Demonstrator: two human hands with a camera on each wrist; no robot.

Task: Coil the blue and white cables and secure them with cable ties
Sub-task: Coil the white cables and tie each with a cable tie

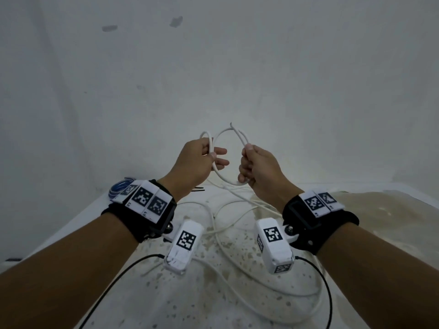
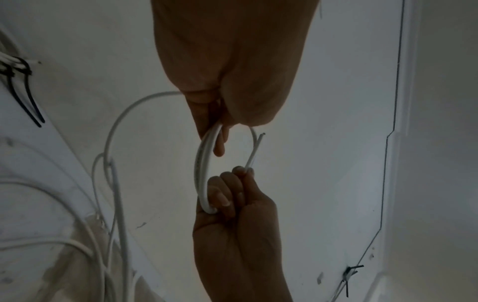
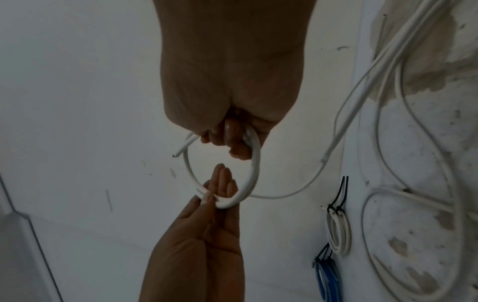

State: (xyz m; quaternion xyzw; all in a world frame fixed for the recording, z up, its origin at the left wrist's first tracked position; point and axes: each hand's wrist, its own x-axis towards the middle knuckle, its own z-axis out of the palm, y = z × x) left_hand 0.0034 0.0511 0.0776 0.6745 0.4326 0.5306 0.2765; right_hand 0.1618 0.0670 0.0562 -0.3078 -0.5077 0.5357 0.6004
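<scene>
Left hand (image 1: 197, 162) and right hand (image 1: 259, 172) are gripping one white cable (image 1: 223, 179) loop. Only the right-wrist view is showing two tied coils: one white coil (image 3: 338, 233), one blue coil (image 3: 326, 277).

Head view down over both wrists; wrist views close, opposed, sharing the white cable (image 1: 223, 179) loop

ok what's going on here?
A person is coiling a white cable in the air above a table. The left hand and right hand each grip one side of a small loop; the rest trails loose on the table. A tied white coil and a blue coil already lie there, black cable ties on them.
</scene>
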